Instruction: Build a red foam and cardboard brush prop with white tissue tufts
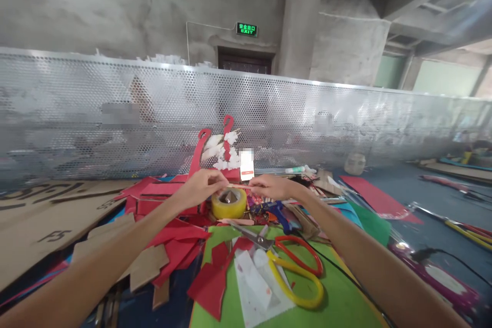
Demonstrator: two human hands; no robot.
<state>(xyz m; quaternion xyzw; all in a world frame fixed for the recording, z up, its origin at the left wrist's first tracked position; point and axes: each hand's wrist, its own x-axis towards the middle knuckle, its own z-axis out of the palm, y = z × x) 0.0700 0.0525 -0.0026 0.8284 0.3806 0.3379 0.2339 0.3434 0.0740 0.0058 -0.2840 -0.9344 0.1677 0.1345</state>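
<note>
Between my two hands a thin, pale pinkish strip (239, 186) is stretched level above a roll of yellow tape (229, 204). My left hand (205, 184) pinches its left end, and my right hand (269, 186) pinches the right end. A blue glue gun (280, 215) lies just below my right hand. Nearer to me, scissors with one red and one yellow handle (295, 271) rest open on a green sheet (330, 302), beside red cut pieces (207, 287) and white paper (255, 287).
Cardboard (57, 215) and red sheets (177, 251) cover the left side. A lit phone (247, 166) stands behind my hands, before a perforated metal screen (288, 123). At right are a clear jar (354, 163), a red sheet (378, 197) and a purple power strip (438, 279).
</note>
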